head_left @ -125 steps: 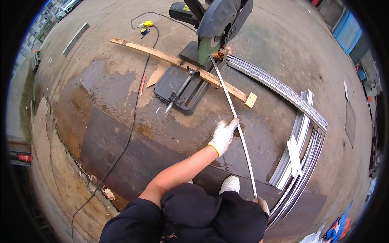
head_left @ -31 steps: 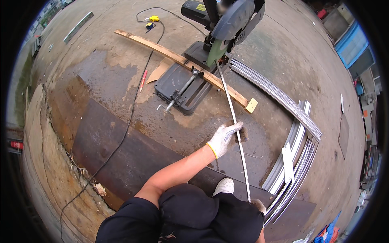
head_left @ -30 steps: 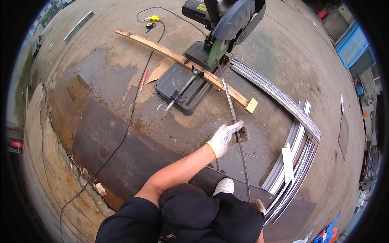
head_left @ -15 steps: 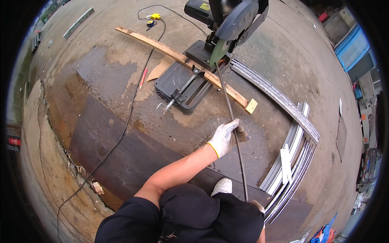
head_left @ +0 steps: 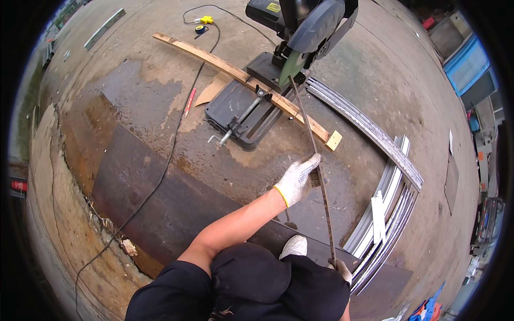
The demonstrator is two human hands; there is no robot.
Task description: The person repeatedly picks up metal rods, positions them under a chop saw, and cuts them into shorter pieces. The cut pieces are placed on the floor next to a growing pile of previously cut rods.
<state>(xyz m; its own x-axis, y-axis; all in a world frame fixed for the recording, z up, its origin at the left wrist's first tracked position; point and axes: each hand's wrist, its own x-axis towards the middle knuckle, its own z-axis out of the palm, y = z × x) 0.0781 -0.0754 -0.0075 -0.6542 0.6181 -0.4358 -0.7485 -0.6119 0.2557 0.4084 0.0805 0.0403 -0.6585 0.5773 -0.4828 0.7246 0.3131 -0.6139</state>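
A long, thin dark metal bar point(head_left: 325, 208) slants from my body up to the chop saw point(head_left: 313, 32). Its far end touches or almost touches the green cutting disc point(head_left: 292, 68). Around the middle of the bar, my left hand point(head_left: 298, 180) is closed, in a white knit glove with a yellow cuff and dotted palm. My right hand point(head_left: 344, 270), also gloved, grips the near end beside my leg; my dark clothing partly hides it. A wooden strip point(head_left: 225, 67) lies across the saw's black base point(head_left: 243, 109), under the bar.
Bundled metal profiles point(head_left: 369, 120) lie right of the saw, with more white profiles point(head_left: 377, 214) nearer me. A black cable point(head_left: 160, 182) crosses the ground and a dark sheet point(head_left: 144, 176) on the left. A red marker point(head_left: 190, 101) and a tape measure point(head_left: 201, 30) lie beyond.
The bar has shifted slightly right and its far end a little up. Sparks seen at the disc earlier no longer show. More of my right hand has come into view.
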